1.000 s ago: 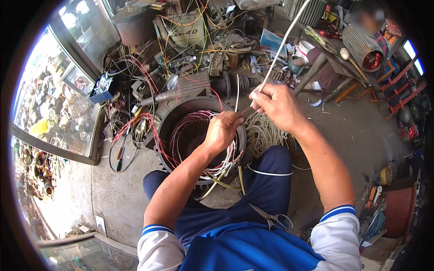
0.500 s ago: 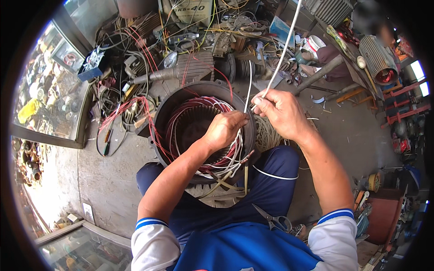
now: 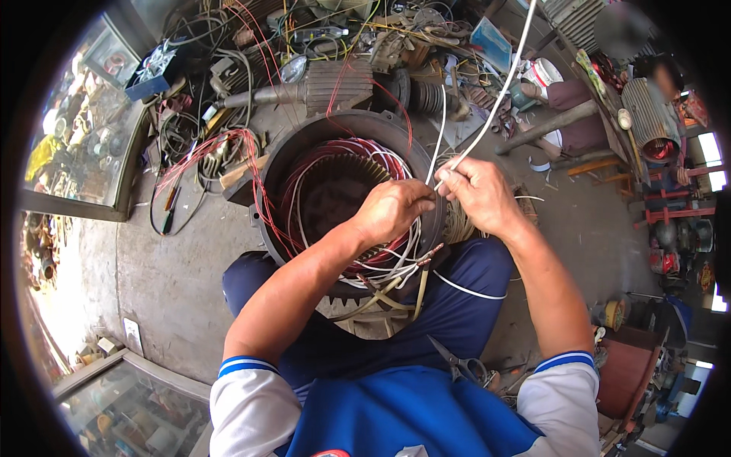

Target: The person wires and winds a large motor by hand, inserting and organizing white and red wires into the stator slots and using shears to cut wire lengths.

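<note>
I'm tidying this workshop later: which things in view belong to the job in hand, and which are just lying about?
Belongs to the job:
long white strand, pinched by the right hand
round metal housing
red and white wires inside it
scissors on the lap, probably

Apparently lying about:
blue box
ribbed cylinder behind the housing
white bucket

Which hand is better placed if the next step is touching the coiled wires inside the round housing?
Probably the left hand: it hangs over the round housing, close to the coiled wires. The right hand is farther to the right, pinching a long white strand.
</note>
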`<action>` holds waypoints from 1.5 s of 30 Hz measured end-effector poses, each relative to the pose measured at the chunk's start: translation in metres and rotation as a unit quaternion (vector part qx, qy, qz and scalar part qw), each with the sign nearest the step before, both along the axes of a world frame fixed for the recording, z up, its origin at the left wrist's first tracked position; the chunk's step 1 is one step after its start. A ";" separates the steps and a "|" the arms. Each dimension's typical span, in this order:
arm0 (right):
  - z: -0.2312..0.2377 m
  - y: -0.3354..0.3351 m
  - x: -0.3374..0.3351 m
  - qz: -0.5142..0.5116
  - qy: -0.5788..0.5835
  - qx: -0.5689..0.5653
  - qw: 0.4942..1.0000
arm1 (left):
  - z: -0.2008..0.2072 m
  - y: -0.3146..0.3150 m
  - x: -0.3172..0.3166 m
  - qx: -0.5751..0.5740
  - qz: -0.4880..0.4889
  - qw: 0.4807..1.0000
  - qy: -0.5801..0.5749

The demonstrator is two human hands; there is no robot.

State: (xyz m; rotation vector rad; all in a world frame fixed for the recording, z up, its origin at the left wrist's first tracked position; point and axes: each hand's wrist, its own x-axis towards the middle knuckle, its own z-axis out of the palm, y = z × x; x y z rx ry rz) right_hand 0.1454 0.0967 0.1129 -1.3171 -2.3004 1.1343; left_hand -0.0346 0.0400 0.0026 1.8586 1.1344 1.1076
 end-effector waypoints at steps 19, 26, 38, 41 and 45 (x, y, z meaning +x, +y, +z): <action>0.007 -0.003 -0.019 0.008 -0.007 0.148 0.989 | -0.059 0.019 -0.007 -0.031 0.049 0.993 0.105; -0.019 -0.004 -0.023 0.036 0.064 0.199 0.977 | -0.071 0.021 -0.011 0.006 0.066 0.995 0.077; -0.082 -0.005 -0.020 -0.007 0.019 0.109 0.994 | -0.080 0.019 -0.008 -0.020 0.060 0.994 0.094; -0.090 -0.011 -0.014 -0.020 0.007 0.092 0.996 | -0.074 0.015 -0.003 -0.020 0.053 0.994 0.095; -0.084 -0.007 -0.015 -0.016 -0.059 0.060 0.996 | -0.067 0.008 -0.003 -0.045 0.057 0.991 0.110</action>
